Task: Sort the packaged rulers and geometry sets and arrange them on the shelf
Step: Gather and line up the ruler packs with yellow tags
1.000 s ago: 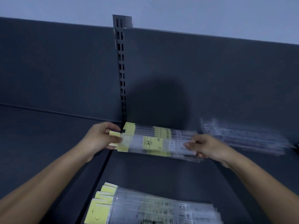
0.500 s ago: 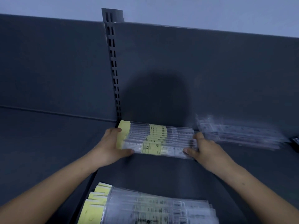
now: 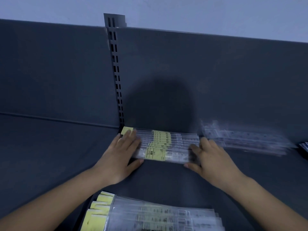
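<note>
Centre frame, 2 hands are squaring a stack of packaged rulers [image 3: 166, 145] into the shelf [image 3: 166, 180] corner, just right of the slotted upright [image 3: 116, 72]. The left hand [image 3: 121, 154] is pressing flat on the yellow-header end and the right hand [image 3: 211, 157] is spreading its fingers over the clear end, neither gripping, apparently to align the edges. A second stack [image 3: 158, 215] is lying at lower centre, and a blurred pile [image 3: 246, 139] at right.

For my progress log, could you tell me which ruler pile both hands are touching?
The back-left pile, flanked by left hand and right hand; the near pile and right pile lie untouched.
</note>
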`<state>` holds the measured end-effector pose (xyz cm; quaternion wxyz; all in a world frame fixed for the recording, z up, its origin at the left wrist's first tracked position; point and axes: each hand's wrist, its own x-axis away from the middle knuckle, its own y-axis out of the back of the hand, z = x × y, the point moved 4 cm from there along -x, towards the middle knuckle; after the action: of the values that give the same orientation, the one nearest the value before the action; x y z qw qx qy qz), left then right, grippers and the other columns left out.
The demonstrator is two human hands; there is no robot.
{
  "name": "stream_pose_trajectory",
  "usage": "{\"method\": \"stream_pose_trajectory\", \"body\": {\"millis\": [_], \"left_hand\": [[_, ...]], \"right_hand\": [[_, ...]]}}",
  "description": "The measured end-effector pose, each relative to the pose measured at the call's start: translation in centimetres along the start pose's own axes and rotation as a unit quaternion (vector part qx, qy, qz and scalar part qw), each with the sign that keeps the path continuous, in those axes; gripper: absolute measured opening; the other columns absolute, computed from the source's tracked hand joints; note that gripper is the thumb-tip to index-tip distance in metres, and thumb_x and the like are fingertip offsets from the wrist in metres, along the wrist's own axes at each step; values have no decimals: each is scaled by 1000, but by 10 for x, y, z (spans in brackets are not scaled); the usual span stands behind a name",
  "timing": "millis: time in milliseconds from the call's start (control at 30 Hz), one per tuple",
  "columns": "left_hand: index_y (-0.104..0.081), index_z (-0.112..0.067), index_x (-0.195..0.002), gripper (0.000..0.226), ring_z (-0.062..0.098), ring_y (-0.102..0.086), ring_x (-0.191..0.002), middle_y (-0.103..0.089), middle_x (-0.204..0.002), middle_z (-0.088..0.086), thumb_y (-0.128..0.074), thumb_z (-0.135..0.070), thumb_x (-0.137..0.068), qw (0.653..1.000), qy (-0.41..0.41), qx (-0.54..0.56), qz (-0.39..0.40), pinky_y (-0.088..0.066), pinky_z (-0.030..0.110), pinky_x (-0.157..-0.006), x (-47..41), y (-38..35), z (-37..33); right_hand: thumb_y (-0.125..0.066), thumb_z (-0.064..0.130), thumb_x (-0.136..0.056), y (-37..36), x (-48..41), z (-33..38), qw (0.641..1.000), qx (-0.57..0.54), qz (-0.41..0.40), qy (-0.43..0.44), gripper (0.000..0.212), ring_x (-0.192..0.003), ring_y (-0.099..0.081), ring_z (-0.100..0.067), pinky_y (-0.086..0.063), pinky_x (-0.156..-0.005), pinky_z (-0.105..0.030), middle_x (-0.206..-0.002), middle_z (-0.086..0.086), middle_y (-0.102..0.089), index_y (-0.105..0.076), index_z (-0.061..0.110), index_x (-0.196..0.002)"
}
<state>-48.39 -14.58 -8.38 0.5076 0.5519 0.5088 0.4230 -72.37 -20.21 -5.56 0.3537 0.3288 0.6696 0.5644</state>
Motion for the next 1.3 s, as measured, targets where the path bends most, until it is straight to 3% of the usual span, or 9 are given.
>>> {"method": "stream_pose_trajectory", "body": {"millis": [67, 167, 267, 433, 600, 800, 1033, 1167, 1300], "left_hand": [[12, -23, -149, 118, 3, 32, -133, 27, -149, -9, 34, -80, -47, 999, -19, -10, 35, 29, 19, -103, -2, -6, 2], [13, -22, -148, 108, 2, 31, -134, 26, -150, -9, 24, -79, -57, 998, -39, -14, 50, 28, 19, -105, -10, -7, 3], [9, -20, -150, 109, 1, 27, -135, 23, -151, -9, 23, -81, -60, 998, -35, -7, 48, 22, 20, -107, -24, -7, -2], [3, -19, -150, 84, 9, 15, -144, 13, -158, -2, 2, -65, -81, 998, 11, 8, 61, 13, 23, -110, -34, -10, -5], [-3, -27, -151, 104, 12, 10, -145, 7, -158, -8, 3, -77, -60, 999, 34, 10, 28, 8, 31, -116, -38, -11, 7], [-9, -28, -150, 131, 15, -3, -145, -5, -158, -8, 20, -94, -41, 998, 57, 14, 10, -4, 37, -118, -41, -15, 12], [-5, -28, -150, 124, 16, 2, -146, -1, -159, -4, 21, -90, -46, 997, 83, 1, 2, 4, 42, -117, -40, -15, 3], [-10, -24, -150, 120, 16, 6, -146, -2, -159, 0, 21, -87, -53, 996, 79, -6, -37, 13, 42, -116, -32, -2, -3], [-57, -24, -121, 73, 10, -55, -111, -61, -118, -9, -32, -73, -74, 982, -30, 168, -78, -38, 26, -99, -10, 33, -20]], "right_hand": [[-32, 64, -85, -2, 1, 9, 998, -14, -40, 39, 72, -115, -56, -26, -48, -92, -33, -126, -6, -55, -58, 9, -124], [0, 77, -72, -20, 4, 15, 987, -121, 78, 68, 100, -142, 7, -7, 2, -117, -28, -154, 8, 6, -4, 15, -150], [14, 79, -64, -28, -8, 15, 990, -122, 54, 47, 105, -141, 20, -6, 14, -115, -30, -156, 7, 14, 5, 18, -150], [16, 79, -61, -35, -11, 22, 986, -139, 87, 26, 104, -143, 18, -13, 14, -115, -41, -158, 7, 11, 0, 27, -150], [5, 77, -67, -32, -10, 17, 982, -175, 71, -32, 100, -143, 19, -14, 14, -113, -30, -158, 1, 12, 3, 20, -150], [-38, 50, -95, -27, -7, 16, 968, -238, 73, -15, 78, -138, 17, -4, 13, -110, -20, -158, 0, 13, 1, 13, -150], [29, 80, -54, -37, -13, 15, 993, -104, 64, 0, 114, -145, 14, -17, 10, -116, -44, -158, 5, 10, 4, 23, -150], [25, 84, -55, -32, -16, 11, 990, -128, 54, 25, 116, -144, 15, -13, 14, -116, -43, -158, 7, 10, 2, 23, -150], [-27, 80, -77, 2, 6, 20, 959, -259, -73, 83, 79, -123, -39, -3, -25, -107, -26, -131, 14, -48, -51, 24, -127]]}}
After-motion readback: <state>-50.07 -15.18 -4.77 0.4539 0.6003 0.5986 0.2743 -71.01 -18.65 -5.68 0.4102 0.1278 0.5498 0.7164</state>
